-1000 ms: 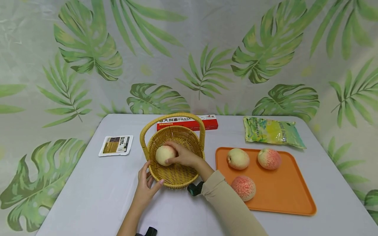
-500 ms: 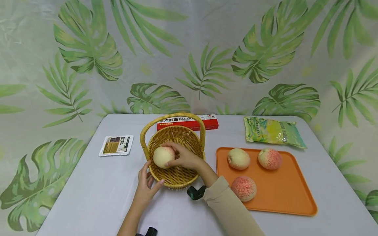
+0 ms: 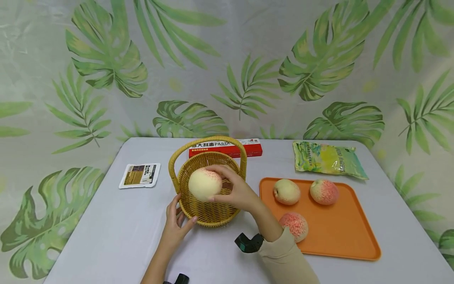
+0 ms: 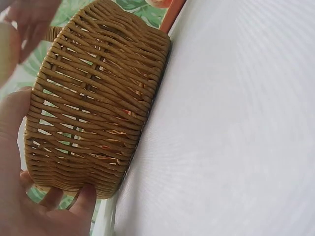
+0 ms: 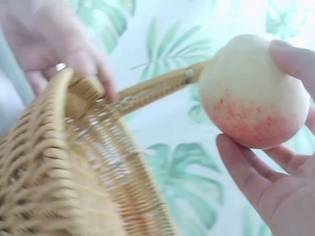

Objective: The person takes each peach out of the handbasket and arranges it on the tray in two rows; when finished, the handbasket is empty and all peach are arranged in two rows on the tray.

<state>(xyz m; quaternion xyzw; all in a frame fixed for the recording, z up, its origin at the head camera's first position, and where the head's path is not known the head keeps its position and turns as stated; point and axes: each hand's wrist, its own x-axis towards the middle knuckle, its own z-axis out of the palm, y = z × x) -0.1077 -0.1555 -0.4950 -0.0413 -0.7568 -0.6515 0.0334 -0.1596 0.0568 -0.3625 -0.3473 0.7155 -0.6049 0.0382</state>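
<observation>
My right hand (image 3: 235,191) grips a peach (image 3: 203,184), pale cream with a pink blush, over the wicker basket (image 3: 209,219). In the right wrist view the peach (image 5: 251,93) sits between thumb and fingers, above the basket's rim (image 5: 59,118). My left hand (image 3: 175,221) holds the basket at its near left side. Seen from the left wrist, the thumb lies at the rim and the fingertips (image 4: 84,199) press against the woven wall (image 4: 93,98). The arched handle (image 3: 207,139) stands upright, and no other fruit shows in the basket.
To the right lies an orange tray (image 3: 340,232) with three peaches, one (image 3: 294,226) partly behind my right forearm. A red pasta box (image 3: 248,149) is behind the basket. A green-yellow bag (image 3: 330,158) lies at the back right, a flat white packet (image 3: 140,175) at the left.
My right hand has lifted the peach from inside the basket, up and slightly right toward the camera. The left hand has stayed on the basket, which has not moved.
</observation>
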